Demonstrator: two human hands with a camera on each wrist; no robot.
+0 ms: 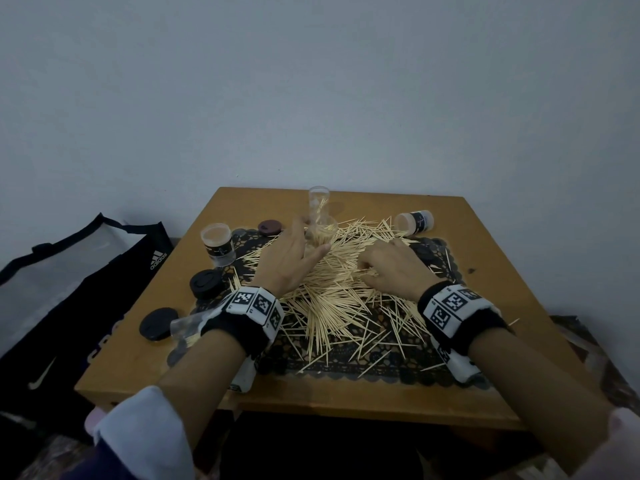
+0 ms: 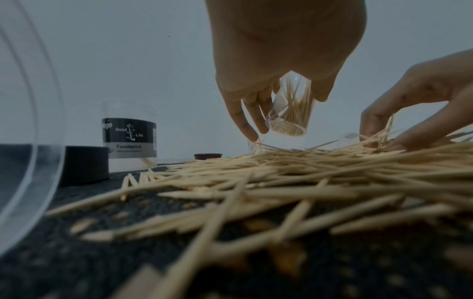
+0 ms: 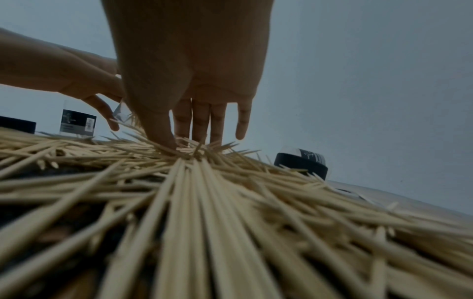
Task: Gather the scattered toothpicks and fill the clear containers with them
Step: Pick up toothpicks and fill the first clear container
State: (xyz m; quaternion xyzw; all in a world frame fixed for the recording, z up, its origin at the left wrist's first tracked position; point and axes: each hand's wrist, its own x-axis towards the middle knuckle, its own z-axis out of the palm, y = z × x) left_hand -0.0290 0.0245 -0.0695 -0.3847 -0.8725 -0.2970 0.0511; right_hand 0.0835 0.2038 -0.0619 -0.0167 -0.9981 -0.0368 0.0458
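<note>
A big heap of toothpicks (image 1: 332, 299) lies scattered over a dark lace mat (image 1: 346, 367) on the wooden table (image 1: 138, 358). My left hand (image 1: 291, 261) grips a clear container (image 1: 319, 202) at the back of the heap. In the left wrist view this container (image 2: 289, 113) is tilted and has some toothpicks inside. My right hand (image 1: 391, 268) is down in the heap to its right. Its thumb and fingers (image 2: 379, 129) pinch a few toothpicks (image 2: 389, 123).
A labelled container (image 1: 217, 242) stands at the left and another (image 1: 414, 221) lies on its side at the back right. A clear one (image 1: 187, 327) lies by my left wrist. Black lids (image 1: 206, 284) (image 1: 157, 322) and a brown lid (image 1: 269, 227) sit nearby. A black bag (image 1: 86, 289) is left of the table.
</note>
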